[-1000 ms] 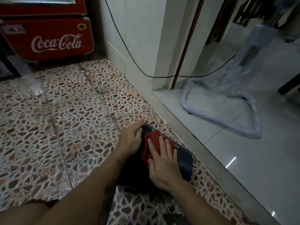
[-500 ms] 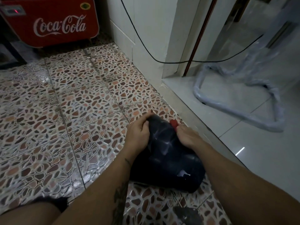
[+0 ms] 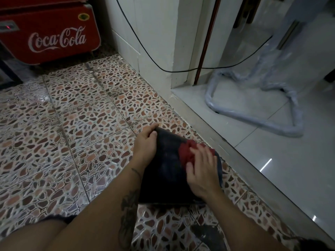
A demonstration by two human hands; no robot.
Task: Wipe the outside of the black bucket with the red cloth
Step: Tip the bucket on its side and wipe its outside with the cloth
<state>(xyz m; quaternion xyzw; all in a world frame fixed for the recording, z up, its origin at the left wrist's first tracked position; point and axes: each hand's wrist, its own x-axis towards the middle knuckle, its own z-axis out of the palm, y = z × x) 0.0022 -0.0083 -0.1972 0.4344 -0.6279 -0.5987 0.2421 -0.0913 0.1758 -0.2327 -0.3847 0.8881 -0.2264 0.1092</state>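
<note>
The black bucket lies on its side on the mottled floor tiles, dusty on top. My left hand grips its far left end, fingers curled over the edge. My right hand lies flat on the bucket's upper right side, pressing the red cloth against it. Part of the cloth bunches out beyond my fingertips; the rest is hidden under my palm.
A raised grey threshold runs diagonally just right of the bucket, with glossy white floor beyond. A plastic-wrapped metal stand sits there. A black cable hangs along the white wall. A red Coca-Cola cooler stands at back left.
My right hand has come back up from the bucket's far right side onto its top, bringing the red cloth into view. The left hand keeps its grip on the end.
</note>
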